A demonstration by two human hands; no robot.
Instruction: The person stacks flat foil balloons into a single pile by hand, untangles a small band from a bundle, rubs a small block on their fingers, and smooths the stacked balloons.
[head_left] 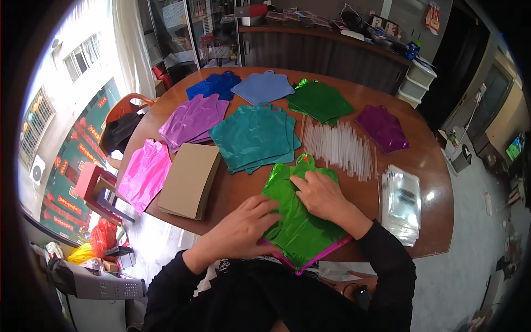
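A shiny green foil piece (304, 229) lies at the table's near edge, with a magenta edge showing beneath its lower side. My right hand (321, 196) rests on its upper part, fingers bent and fingertips pressed to the foil. At its left side is my left hand (243, 227), fingers apart and curved over the foil's edge. Left of my hands sits a stack of brown cardboard (188, 180). Teal foil pieces (251, 135) lie just beyond, and clear plastic sticks (337, 146) are spread to the right of them.
Clear plastic packets (402, 205) lie at the table's right. Pink (145, 174), purple (193, 120), dark blue (213, 84), light blue (263, 87), dark green (319, 101) and magenta (383, 127) foil pieces lie around the wooden table (437, 182).
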